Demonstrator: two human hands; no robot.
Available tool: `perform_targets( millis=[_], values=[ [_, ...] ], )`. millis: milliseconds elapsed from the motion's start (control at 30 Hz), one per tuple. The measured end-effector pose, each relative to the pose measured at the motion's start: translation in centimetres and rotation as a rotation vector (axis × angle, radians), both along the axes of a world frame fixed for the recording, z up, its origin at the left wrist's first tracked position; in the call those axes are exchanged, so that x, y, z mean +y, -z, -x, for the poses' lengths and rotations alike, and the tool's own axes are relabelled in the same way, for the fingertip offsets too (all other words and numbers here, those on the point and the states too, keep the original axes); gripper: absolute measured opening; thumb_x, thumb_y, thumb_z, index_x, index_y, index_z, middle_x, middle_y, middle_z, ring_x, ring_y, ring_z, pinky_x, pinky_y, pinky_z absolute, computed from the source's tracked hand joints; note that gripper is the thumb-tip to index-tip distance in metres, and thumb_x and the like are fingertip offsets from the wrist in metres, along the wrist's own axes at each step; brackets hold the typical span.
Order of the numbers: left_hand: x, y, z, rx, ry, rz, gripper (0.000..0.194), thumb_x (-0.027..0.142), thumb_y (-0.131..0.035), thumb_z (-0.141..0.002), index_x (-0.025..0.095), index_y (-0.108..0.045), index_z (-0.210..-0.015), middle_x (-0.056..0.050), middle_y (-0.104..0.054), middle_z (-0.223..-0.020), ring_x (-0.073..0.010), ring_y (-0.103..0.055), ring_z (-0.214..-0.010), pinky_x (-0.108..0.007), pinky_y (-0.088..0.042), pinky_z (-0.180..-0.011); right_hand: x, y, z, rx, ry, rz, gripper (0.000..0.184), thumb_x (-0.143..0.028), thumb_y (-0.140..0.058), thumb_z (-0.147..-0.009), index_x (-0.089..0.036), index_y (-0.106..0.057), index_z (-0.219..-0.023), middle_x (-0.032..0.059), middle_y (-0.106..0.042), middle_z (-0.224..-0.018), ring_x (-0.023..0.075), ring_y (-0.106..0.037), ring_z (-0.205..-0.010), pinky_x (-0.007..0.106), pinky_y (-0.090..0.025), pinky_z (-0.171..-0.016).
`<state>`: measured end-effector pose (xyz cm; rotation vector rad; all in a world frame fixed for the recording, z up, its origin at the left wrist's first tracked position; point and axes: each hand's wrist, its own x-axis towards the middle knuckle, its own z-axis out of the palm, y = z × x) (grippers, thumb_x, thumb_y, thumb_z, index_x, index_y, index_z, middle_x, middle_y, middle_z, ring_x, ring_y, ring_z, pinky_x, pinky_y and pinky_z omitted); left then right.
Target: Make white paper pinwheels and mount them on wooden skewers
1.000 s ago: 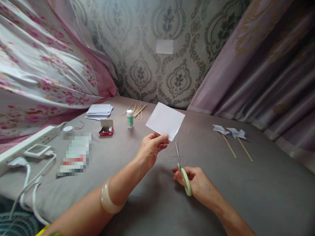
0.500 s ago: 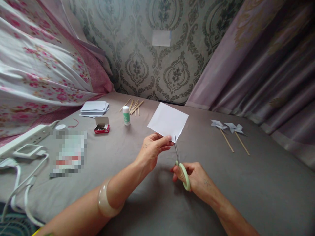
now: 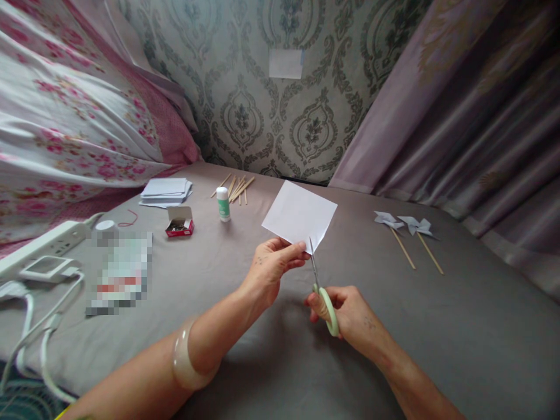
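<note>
Between thumb and fingers, my left hand (image 3: 280, 262) pinches the near edge of a white square sheet of paper (image 3: 300, 214), held up above the grey cloth. A pair of scissors (image 3: 326, 303) with pale green handles is in my right hand (image 3: 347, 315), thumb and fingers through the loops. The blades point away from me and lie at the paper's near corner, just right of my left fingertips. Whether the blades have cut into the sheet I cannot tell.
On the grey cloth (image 3: 394, 350) are two paper pinwheels (image 3: 415, 226) on sticks, a glue stick (image 3: 223, 205), wooden sticks (image 3: 238, 189), an open red box (image 3: 179, 226) of small metal pieces, stacked paper (image 3: 166, 191), a blurred packet (image 3: 125, 271) and a power strip (image 3: 48, 248) with cables.
Almost nothing differs. The view has shifted slightly, and both hands keep their hold on the paper and the scissors at the same corner.
</note>
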<state>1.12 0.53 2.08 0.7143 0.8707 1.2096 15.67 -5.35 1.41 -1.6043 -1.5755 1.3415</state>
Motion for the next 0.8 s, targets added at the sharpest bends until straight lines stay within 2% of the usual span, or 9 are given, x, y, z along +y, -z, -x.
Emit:
perform_targets(
  millis=[500, 800],
  values=[
    [0.05, 0.30, 0.02, 0.016, 0.020, 0.010, 0.023, 0.025, -0.082, -0.059, 0.010, -0.066, -0.066, -0.005, -0.068, -0.065, -0.0132, -0.064, -0.062, -0.025, -0.048, -0.063, 0.09, -0.12, 0.06, -0.006, 0.009, -0.016, 0.050, -0.064, -0.057, -0.070, -0.017, -0.053, -0.055, -0.0045, -0.040, -0.047, 0.0065, -0.032, -0.043, 0.024, -0.023, -0.043],
    [0.09, 0.40, 0.09, 0.014, 0.024, 0.005, 0.020, 0.023, -0.081, -0.060, 0.010, -0.068, -0.067, -0.005, -0.068, -0.064, -0.0124, -0.064, -0.061, -0.024, -0.048, -0.063, 0.04, -0.09, 0.10, -0.012, 0.062, 0.000, 0.049, -0.063, -0.062, -0.068, -0.017, -0.053, -0.052, -0.0036, -0.044, -0.046, 0.0065, -0.033, -0.042, 0.024, -0.025, -0.042]
  ],
)
